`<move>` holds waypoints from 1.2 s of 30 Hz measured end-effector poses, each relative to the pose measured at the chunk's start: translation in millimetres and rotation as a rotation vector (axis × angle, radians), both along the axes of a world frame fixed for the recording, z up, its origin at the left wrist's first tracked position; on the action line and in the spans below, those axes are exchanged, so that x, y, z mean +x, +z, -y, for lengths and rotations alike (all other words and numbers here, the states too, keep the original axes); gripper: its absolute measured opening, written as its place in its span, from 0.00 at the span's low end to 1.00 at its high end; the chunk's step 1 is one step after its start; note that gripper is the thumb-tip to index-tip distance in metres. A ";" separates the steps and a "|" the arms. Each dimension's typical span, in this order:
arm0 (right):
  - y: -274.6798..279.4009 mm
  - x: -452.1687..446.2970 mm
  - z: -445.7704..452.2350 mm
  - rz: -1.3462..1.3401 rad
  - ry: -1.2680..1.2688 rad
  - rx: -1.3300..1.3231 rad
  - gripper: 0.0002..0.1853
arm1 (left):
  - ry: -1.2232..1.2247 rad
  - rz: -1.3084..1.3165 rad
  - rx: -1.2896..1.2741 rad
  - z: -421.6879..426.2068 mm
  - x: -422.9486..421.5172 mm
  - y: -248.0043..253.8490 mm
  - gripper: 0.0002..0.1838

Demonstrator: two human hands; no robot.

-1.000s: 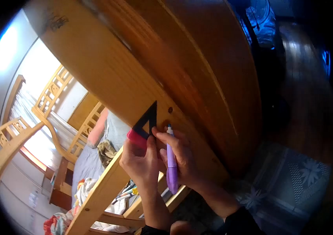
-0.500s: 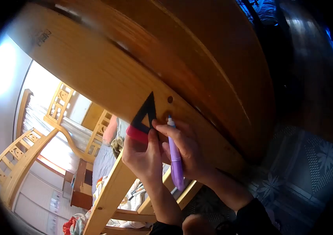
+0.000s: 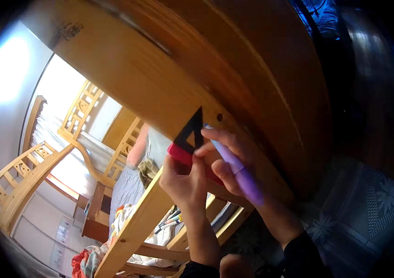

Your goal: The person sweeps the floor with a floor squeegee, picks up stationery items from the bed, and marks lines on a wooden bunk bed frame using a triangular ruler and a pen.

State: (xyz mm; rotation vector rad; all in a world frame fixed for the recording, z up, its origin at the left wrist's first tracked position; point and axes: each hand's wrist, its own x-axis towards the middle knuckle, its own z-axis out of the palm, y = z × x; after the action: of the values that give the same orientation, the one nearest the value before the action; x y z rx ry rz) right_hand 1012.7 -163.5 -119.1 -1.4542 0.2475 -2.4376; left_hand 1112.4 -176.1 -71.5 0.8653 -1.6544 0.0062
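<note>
A small black triangular set square (image 3: 184, 138) with a red base (image 3: 180, 153) lies against a wooden board (image 3: 136, 78). My left hand (image 3: 185, 183) is closed on the red base at its lower end, thumb pressed near the triangle's corner. In my right hand (image 3: 229, 160) is a purple pen (image 3: 239, 172), tilted with its tip up by the triangle's right edge. Whether the tip touches the wood I cannot tell. Fingertips of the right hand rest by the triangle's side. A dark knot (image 3: 219, 117) shows in the wood close by.
A darker curved wooden panel (image 3: 262, 92) adjoins the board. Below left are a bed's wooden rail (image 3: 134, 224) and rumpled bedding (image 3: 127, 185). A bunk frame (image 3: 39, 180) stands farther off. Patterned floor covering (image 3: 345, 217) lies at lower right.
The purple pen has tilted, and its tip now sits nearer the triangle's right edge. The view has shifted, so the board and both hands appear farther right.
</note>
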 end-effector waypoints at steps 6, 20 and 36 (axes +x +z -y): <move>29.4 -17.3 15.8 -0.059 0.018 -0.056 0.14 | -0.074 -0.050 0.043 3.8 0.5 -2.4 0.10; 33.8 -10.1 27.0 -0.042 -0.007 0.077 0.09 | -0.128 -0.062 0.067 -1.0 0.0 -1.4 0.10; 37.8 -10.5 23.6 -0.054 -0.049 0.086 0.10 | -0.122 -0.083 0.083 -0.1 -0.5 -2.2 0.10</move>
State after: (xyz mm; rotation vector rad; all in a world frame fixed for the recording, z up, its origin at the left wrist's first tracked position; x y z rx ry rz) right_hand 1002.2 -187.0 -81.3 -1.4952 0.3987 -2.3961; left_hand 1111.8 -176.0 -73.6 0.8153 -1.6359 -0.1817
